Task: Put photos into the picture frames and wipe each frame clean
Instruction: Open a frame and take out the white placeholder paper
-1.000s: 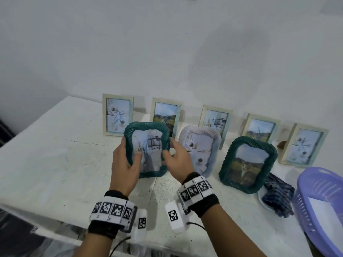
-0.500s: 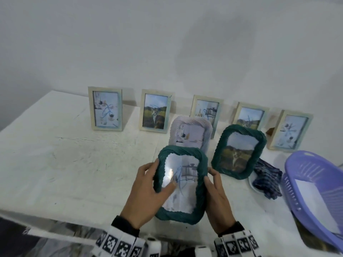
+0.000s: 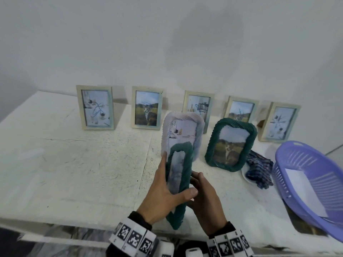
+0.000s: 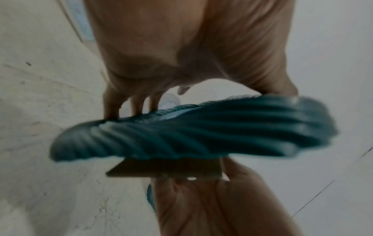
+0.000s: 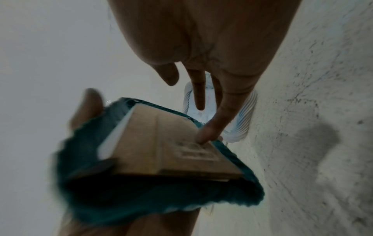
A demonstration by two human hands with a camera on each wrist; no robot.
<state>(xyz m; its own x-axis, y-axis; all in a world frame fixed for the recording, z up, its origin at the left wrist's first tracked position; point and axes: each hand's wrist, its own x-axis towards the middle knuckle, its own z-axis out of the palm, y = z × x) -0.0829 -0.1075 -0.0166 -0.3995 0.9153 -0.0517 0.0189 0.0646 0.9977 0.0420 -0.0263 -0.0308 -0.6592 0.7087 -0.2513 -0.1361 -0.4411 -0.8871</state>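
Note:
A dark green ribbed frame point(image 3: 182, 182) with a photo in it is held above the white table point(image 3: 74, 164), turned nearly edge-on to me. My left hand point(image 3: 167, 186) grips it, thumb across the front glass and fingers along the far edge. My right hand point(image 3: 204, 197) is behind it, with extended fingers point(image 5: 207, 134) touching the brown cardboard back point(image 5: 161, 143). The left wrist view shows the green rim point(image 4: 191, 132), blurred. A blue checked cloth point(image 3: 259, 169) lies to the right.
A pale ribbed frame point(image 3: 182, 130) and a second green frame point(image 3: 231, 143) stand just beyond my hands. Several cream frames point(image 3: 95, 107) line the wall behind. A purple basket point(image 3: 306, 175) holding white paper point(image 3: 304, 191) sits at the right edge.
The green frame came from the back row toward me and lower, then rotated from face-on to nearly edge-on. My right hand shifted from its side edge to its back.

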